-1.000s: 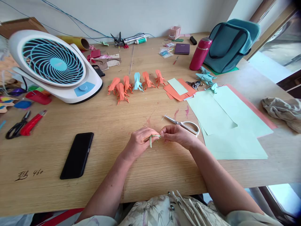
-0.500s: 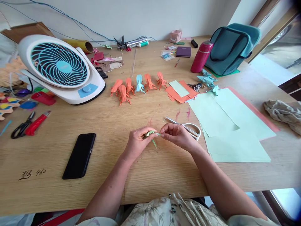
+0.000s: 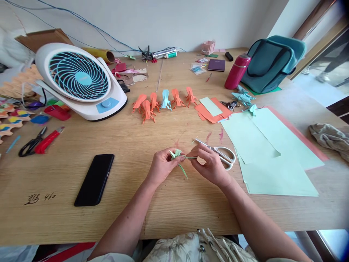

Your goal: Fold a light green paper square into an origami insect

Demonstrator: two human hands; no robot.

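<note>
My left hand (image 3: 163,165) is closed on a light green folded paper figure (image 3: 177,153), pinching it between thumb and fingers. One narrow pointed strip of the figure hangs below the thumb, and another reaches sideways to my right hand (image 3: 208,163). The fingers of my right hand are curled around that thin strip near its end. Just behind the right hand lie white-handled scissors (image 3: 225,156) on the wooden table (image 3: 122,222). Farther back stand several orange folded paper figures (image 3: 147,110) and a blue one (image 3: 165,99).
At left are a white fan (image 3: 81,78), black scissors (image 3: 32,143), a red cutter (image 3: 49,140) and a phone (image 3: 94,180). To the right lie pale green sheets (image 3: 272,171), orange paper (image 3: 208,114), blue folded figures (image 3: 243,96), a pink bottle (image 3: 237,71) and a teal bag (image 3: 268,69).
My right hand has moved slightly right and its fingers have loosened a little, showing more of the thin strip. The paper figure has turned in my left hand. The view has shifted slightly.
</note>
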